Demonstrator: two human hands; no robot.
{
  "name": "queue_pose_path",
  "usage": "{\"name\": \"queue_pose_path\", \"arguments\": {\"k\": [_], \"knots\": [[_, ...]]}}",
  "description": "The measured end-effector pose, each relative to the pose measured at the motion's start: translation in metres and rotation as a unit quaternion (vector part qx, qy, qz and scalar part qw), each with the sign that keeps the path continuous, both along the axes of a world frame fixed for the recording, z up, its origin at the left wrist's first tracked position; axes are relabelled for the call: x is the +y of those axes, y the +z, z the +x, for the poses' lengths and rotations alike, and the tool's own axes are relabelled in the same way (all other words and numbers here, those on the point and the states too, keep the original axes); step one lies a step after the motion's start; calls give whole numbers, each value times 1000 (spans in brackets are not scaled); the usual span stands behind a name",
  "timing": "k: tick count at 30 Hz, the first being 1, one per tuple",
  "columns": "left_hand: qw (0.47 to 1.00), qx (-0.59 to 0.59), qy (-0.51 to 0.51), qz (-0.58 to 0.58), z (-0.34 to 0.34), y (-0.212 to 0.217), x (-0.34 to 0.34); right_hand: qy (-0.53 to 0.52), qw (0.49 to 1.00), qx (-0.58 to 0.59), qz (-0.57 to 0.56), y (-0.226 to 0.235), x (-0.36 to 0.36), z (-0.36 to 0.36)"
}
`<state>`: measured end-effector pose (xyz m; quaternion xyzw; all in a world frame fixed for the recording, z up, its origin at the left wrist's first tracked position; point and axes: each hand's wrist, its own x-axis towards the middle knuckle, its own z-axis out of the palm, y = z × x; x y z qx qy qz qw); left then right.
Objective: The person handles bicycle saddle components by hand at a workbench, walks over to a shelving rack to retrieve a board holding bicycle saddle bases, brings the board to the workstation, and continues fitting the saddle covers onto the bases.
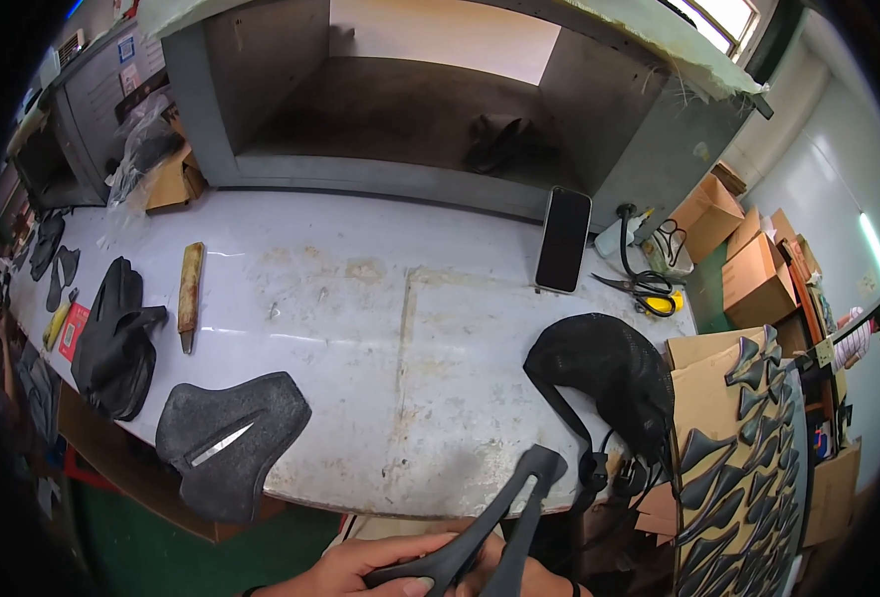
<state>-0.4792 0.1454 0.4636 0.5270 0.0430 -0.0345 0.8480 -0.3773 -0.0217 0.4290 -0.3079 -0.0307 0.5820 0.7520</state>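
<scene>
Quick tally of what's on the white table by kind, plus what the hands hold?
Grey saddle pad: 1
Black covers: 2, a pile at left and a mesh one at right
Wooden-handled tool: 1
Phone: 1
Scissors: 1
Black forked frame, held in both hands: 1
Total: 7

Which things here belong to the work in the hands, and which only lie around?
In use: black forked plastic part, held by left hand and right hand; same parts stacked in cardboard box.

Lying about: phone, scissors, wooden-handled tool, grey pad.
</scene>
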Motion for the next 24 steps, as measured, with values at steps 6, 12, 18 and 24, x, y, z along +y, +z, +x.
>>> {"name": "queue_pose_path", "arguments": {"k": [6,12,18,24], "knots": [[986,66,-55,-146,4,10,6,96,989,19,111,-33,6,7],[981,82,-53,-170,8,8,16,169,967,-107,155,-81,-11,10],[994,27,14,104,-2,-8,14,23,993,-118,15,-14,2,5],[991,-18,-7,129,1,-2,12,-11,992,-124,13,-10,7,-3]]}}
